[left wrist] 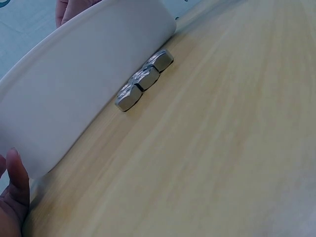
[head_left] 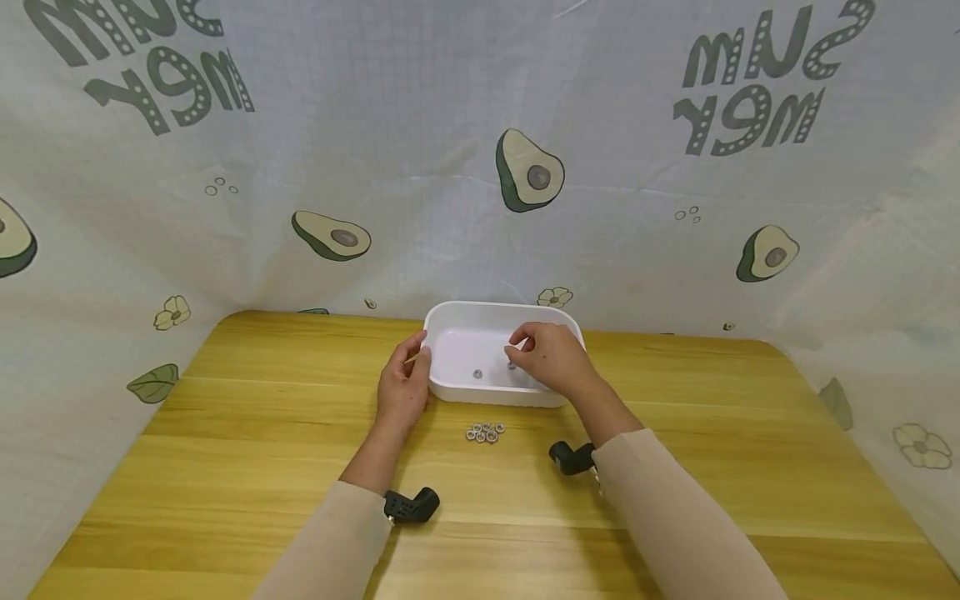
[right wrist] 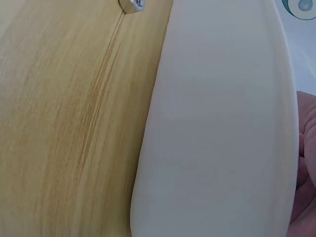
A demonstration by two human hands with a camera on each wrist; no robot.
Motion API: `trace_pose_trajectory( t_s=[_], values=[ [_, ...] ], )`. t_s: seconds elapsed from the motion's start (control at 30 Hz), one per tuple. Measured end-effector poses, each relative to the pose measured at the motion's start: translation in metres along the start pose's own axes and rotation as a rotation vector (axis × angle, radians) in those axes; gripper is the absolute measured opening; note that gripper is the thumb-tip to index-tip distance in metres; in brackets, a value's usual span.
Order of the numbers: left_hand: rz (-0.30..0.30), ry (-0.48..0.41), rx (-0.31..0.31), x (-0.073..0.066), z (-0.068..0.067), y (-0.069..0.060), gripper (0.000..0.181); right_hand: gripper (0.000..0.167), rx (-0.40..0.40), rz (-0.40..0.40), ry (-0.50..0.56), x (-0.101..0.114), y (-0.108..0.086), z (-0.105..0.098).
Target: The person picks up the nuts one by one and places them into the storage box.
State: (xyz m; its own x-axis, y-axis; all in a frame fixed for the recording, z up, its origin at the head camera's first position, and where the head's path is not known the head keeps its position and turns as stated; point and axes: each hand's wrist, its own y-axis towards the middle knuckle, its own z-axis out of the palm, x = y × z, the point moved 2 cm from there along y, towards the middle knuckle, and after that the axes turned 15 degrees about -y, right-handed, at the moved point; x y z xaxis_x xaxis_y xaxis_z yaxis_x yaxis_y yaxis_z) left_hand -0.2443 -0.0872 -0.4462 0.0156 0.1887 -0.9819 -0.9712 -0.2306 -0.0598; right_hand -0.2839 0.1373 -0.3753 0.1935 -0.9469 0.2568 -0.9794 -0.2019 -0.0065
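Touching the left end of the white tray (head_left: 495,394) with the left hand (head_left: 403,387), thumb and index apart; reaching inside with the right hand (head_left: 557,358), close to a nut (head_left: 512,366); cannot tell whether pinching; showing a second nut (head_left: 477,374) inside, farther left, and a cluster of nuts (head_left: 481,437) on the table (head_left: 225,467), near of the tray.

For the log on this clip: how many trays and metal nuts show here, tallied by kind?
White tray: 1
Metal nuts: 8 (6 on the table; 2 in or just above the tray, one by the right hand)
Total: 9 visible; that hand may hide more.
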Motion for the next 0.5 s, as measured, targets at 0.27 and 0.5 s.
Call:
trace_pose_trajectory(
  t_s=[0.27, 0.5],
  values=[
    [-0.006, 0.001, 0.001, 0.000, 0.000, 0.000, 0.038, 0.021, 0.006, 0.024, 0.058, 0.006, -0.011, -0.005],
    [-0.008, 0.000, -0.003, 0.000, 0.000, 0.000, 0.038, 0.020, -0.021, 0.009, 0.136, 0.012, -0.026, -0.010]
  ],
)
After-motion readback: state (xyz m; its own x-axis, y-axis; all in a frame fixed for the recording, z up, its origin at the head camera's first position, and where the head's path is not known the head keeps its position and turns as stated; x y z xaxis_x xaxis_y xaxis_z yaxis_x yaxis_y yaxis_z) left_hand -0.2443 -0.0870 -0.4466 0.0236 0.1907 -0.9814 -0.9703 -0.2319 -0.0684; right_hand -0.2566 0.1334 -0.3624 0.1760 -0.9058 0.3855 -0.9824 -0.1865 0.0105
